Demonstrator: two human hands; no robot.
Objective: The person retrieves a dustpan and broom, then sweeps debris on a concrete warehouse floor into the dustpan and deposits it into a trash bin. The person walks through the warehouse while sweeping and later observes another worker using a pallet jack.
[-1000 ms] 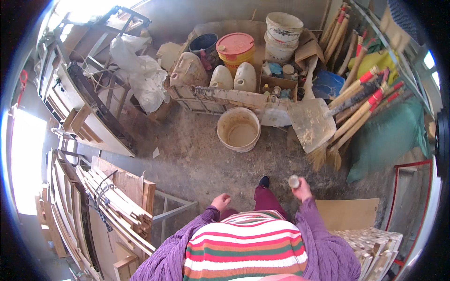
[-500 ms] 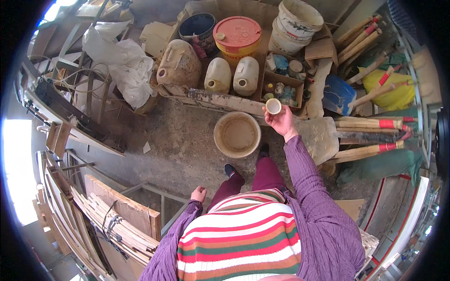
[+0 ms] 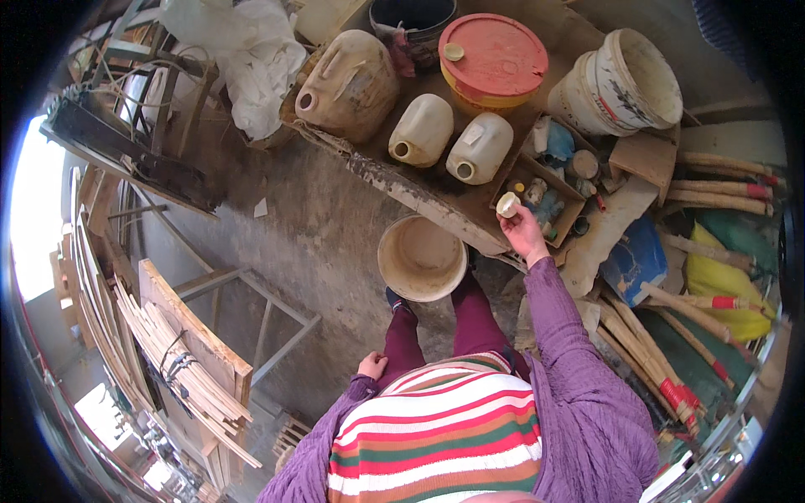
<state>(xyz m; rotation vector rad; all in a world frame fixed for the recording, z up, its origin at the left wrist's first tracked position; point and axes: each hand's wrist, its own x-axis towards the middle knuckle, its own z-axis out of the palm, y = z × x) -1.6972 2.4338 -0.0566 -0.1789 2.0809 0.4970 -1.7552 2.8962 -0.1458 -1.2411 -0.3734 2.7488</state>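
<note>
Cup [image 3: 506,204] | small, round, cream-white | right hand [image 3: 525,234] gripping it | left hand [image 3: 372,365] curled closed

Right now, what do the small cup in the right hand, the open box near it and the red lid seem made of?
Small cup: perhaps plastic, by its smooth, pale surface; too small to settle. Open box: likely cardboard, by its matt brown, thin walls. Red lid: probably plastic, dusty, by its rounded rim.

Cup [image 3: 507,204] looks smooth; plastic or paper, cannot tell. Jugs [image 3: 480,149]: matt, grimy plastic. Round lid [image 3: 495,54]: red plastic, dust-dulled. Pale bucket [image 3: 402,270]: plastic, inner wall stained. Box [image 3: 572,216] appears cardboard. Purple sleeve [image 3: 579,352]: crinkled cloth. Strips [image 3: 180,360]: bare wood. Frame [image 3: 281,295]: grey metal. Floor [image 3: 319,218] reads rough, dull.
</note>
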